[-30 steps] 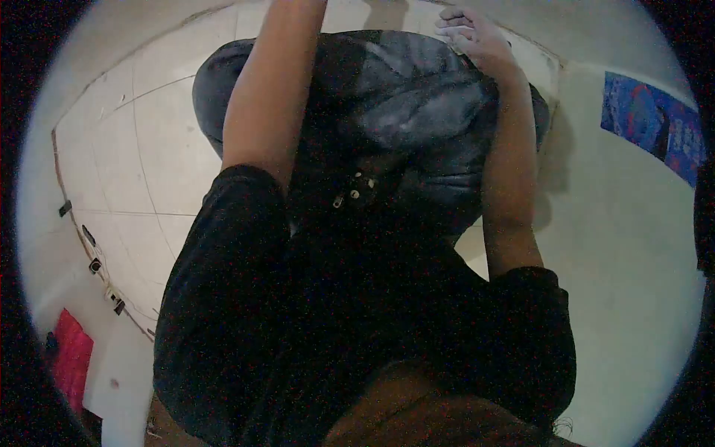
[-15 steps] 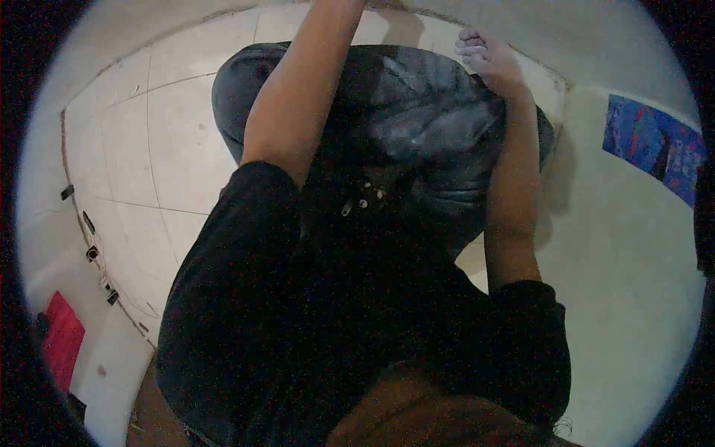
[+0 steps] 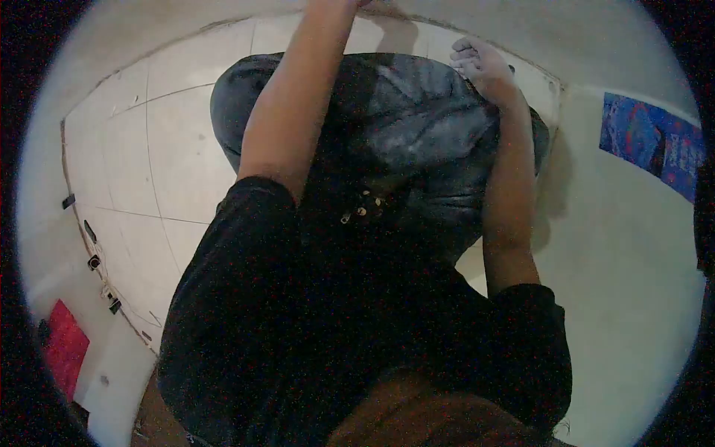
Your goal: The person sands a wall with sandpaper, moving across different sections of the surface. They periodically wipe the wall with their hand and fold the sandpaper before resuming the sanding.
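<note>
My left forearm reaches up past the lap, and my left hand (image 3: 363, 2) is cut off by the top edge, with only a sliver showing; its fingers and anything in them are hidden. My right hand (image 3: 482, 73) rests by the knee of the dark trousers (image 3: 417, 112), its fingers curled in, with nothing visible in them. The legs are folded on the floor. Small shiny bits (image 3: 362, 211) show at the waist, just above the black shirt (image 3: 357, 313).
Pale floor tiles (image 3: 179, 171) spread to the left. Dark sockets or plugs with a thin cable (image 3: 104, 281) lie along the left wall's foot. A red sheet (image 3: 65, 344) is low on the left; a blue poster (image 3: 652, 141) hangs on the right wall.
The view has shifted slightly, so the floor edge and lap sit a little lower. My right hand looks much the same, and less of my left hand's surroundings has changed.
</note>
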The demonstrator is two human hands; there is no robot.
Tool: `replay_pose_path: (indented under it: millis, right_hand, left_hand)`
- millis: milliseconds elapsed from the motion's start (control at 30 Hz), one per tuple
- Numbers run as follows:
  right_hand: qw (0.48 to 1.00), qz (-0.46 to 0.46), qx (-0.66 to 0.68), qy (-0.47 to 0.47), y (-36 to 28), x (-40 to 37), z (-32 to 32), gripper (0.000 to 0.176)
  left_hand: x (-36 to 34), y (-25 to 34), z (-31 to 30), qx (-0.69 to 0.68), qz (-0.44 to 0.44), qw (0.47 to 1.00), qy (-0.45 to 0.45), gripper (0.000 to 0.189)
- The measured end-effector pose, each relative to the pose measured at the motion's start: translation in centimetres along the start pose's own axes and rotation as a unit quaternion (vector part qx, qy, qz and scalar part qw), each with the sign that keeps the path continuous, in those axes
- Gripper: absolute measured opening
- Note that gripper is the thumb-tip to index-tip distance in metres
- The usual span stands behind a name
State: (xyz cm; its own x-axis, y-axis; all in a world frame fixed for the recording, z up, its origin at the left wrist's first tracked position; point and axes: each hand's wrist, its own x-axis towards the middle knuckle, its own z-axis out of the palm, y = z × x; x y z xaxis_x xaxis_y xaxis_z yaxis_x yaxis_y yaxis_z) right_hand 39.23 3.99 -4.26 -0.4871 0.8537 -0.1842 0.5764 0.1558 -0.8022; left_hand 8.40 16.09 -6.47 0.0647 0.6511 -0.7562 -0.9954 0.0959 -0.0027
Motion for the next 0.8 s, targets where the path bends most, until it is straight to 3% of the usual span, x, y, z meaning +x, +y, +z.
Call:
replay_pose_path:
  millis: [67,167,200,267,333,367,467,567,667,767,800]
  right_hand:
    - [0.998,0.022,0.058,0.009,-1.7,0.5,-0.1,0.036]
    - [0.997,0.036,0.067,0.029,-2.2,0.2,-0.1,0.036]
    - [0.997,0.041,0.058,0.038,-2.2,-0.1,0.1,0.037]
    - [0.999,0.012,0.033,0.022,-2.0,-0.4,0.2,0.037]
    - [1.000,0.006,0.029,0.009,-2.0,1.0,0.9,0.036]
    - [0.999,0.015,0.035,0.012,-2.3,1.1,0.8,0.036]
    - [0.999,0.027,0.047,0.008,-2.3,0.6,0.1,0.037]
    - [1.000,0.005,0.025,0.011,-1.7,0.1,-0.1,0.038]
    - [1.000,-0.010,0.018,0.014,0.5,1.3,0.5,0.037]
    - [0.999,0.017,0.048,0.014,-0.4,1.4,0.3,0.035]
    - [0.997,0.040,0.062,0.012,-0.9,1.4,0.0,0.034]
  left_hand:
    - [1.1,-0.6,-1.4,0.041,0.084,0.995,-0.021,0.015]
    - [2.0,-0.1,0.0,0.071,-0.033,0.996,0.041,0.015]
    - [4.5,0.8,-0.8,0.159,-0.008,0.984,-0.081,0.015]
    - [11.6,3.9,-4.0,0.318,0.040,0.895,-0.311,0.016]
    - [7.1,3.6,-2.0,0.112,-0.020,0.984,-0.133,0.014]
    - [4.3,2.5,-1.1,0.007,-0.047,0.998,-0.046,0.013]
    - [2.0,-1.2,-1.6,0.133,0.115,0.983,-0.047,0.013]
    - [2.4,1.1,0.4,-0.007,-0.169,0.985,-0.018,0.015]
    - [4.8,1.7,-0.5,-0.067,-0.102,0.991,-0.049,0.016]
    - [7.5,-1.4,-3.4,0.074,0.065,0.993,-0.067,0.015]
    - [5.3,-2.0,-2.2,0.132,0.133,0.980,-0.064,0.019]
